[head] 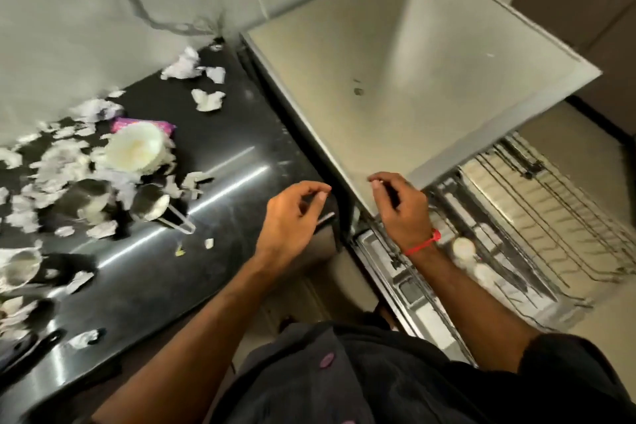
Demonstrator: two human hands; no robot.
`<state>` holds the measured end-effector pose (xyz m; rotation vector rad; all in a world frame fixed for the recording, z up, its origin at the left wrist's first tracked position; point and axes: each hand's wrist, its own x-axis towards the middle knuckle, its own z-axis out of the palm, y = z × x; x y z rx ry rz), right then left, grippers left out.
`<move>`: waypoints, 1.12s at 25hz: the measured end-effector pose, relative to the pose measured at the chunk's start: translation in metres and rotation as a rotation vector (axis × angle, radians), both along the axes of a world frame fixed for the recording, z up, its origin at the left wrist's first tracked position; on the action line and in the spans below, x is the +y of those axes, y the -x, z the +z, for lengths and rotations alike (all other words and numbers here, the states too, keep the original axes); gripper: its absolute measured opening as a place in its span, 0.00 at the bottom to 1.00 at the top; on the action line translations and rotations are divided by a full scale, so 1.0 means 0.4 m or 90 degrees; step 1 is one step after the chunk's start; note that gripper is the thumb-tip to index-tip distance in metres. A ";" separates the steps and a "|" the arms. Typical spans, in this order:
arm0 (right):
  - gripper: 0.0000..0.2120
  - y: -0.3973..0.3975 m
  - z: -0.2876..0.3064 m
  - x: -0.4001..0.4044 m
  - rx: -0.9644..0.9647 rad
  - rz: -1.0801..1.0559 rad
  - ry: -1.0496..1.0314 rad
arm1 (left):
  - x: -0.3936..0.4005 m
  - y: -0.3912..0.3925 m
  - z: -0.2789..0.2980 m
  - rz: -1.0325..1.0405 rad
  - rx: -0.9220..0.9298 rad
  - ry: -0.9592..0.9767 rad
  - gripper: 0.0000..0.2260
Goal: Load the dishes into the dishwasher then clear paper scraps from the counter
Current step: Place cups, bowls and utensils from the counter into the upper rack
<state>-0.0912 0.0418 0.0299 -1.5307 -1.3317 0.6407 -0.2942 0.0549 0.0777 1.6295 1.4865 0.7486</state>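
From the head view, your left hand (292, 213) hangs over the counter edge (206, 224), fingers loosely curled, nothing in it. Your right hand (399, 206) hovers just past the gap, fingers bent near the corner of the pale panel (395, 55); the blur is heavy, so I can't tell whether it touches that edge or holds anything. Below your right wrist the dishwasher rack (537, 224) stands pulled out, wire tines bare on the far side, something white and round (463, 248) close by your forearm.

The dishes sit well left of your left hand: a white bowl (136, 148), tilted, and steel cups (151, 205) among paper scraps (55, 162). The bowl looks stiff and breakable, so take it by the rim. The cups should be light but slick; pinch the wall. The scraps are featherweight, so gather them in a sweep.
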 end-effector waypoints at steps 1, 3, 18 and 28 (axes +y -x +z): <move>0.06 0.080 0.031 0.023 -0.004 0.066 -0.036 | 0.000 0.041 0.005 0.038 0.014 -0.034 0.06; 0.07 0.214 0.068 0.066 -0.004 0.184 -0.050 | -0.004 0.137 0.007 0.123 0.040 -0.104 0.06; 0.10 0.790 0.048 0.069 0.234 0.301 0.445 | -0.105 0.625 -0.041 0.423 -0.003 -0.007 0.18; 0.10 0.416 0.161 -0.078 0.369 0.264 0.300 | -0.012 0.425 0.049 0.178 -0.350 0.332 0.25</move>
